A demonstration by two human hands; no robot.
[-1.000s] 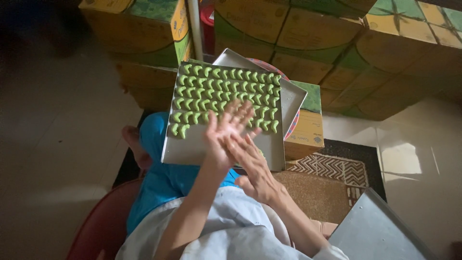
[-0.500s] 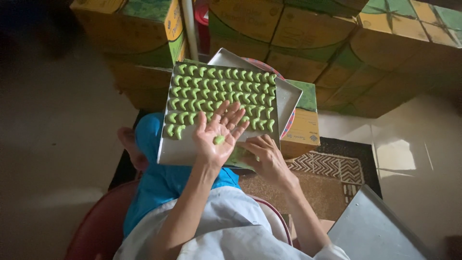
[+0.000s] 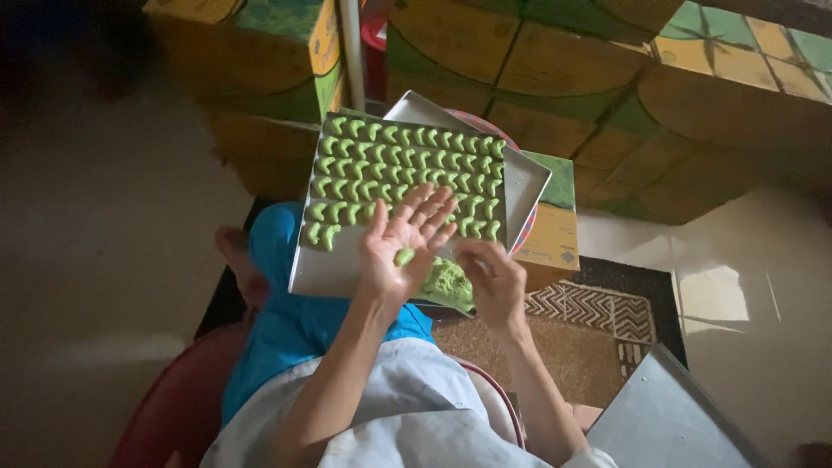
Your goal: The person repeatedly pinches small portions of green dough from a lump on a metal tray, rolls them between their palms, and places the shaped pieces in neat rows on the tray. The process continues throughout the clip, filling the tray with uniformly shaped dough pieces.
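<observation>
Dough (image 3: 447,282) — beside tray (image 3: 340,269), cardboard boxes (image 3: 537,69) behind.

Stacked cardboard boxes (image 3: 537,78), patterned mat (image 3: 598,312)

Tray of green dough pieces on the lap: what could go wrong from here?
The metal tray seems to rest only on the lap, so a leg shift might tip its rows of crescents. The small dough piece lies loose on the open left hand and may roll off. The right hand works at the dough lump by the tray's near edge, which could slip over.
</observation>
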